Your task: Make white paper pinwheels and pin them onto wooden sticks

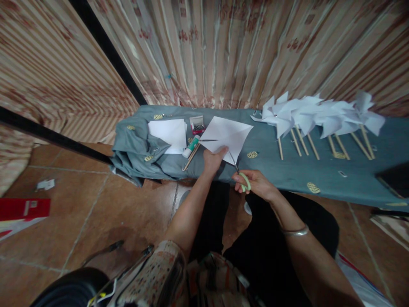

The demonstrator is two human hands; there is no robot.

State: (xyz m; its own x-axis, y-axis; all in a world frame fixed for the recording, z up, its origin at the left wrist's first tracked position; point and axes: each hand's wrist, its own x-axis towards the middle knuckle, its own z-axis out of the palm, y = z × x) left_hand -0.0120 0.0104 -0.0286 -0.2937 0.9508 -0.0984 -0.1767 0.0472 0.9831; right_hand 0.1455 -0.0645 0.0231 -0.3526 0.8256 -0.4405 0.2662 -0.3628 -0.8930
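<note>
A square sheet of white paper point(228, 133) is held at its near side by my left hand point(214, 160), its thumb lying on top and the fingers hidden beneath. One slit runs in from the sheet's left corner. In my right hand point(254, 182) is a pair of scissors point(245, 181) with light green handles. Their blades meet the paper's near corner, to the right of my left thumb. Left of the sheet lie a green and white glue stick point(191, 146), thin wooden sticks point(191, 158) and a small red box point(197, 125) of dark pins or tacks.
A stack of white paper point(169, 132) lies on the left of the grey-green cloth point(262, 168), partly under a cloth fold. Several white paper pinwheels point(319, 113) on wooden sticks lie along the right. A dark object point(394, 179) sits at the right edge. Curtains point(217, 51) hang behind.
</note>
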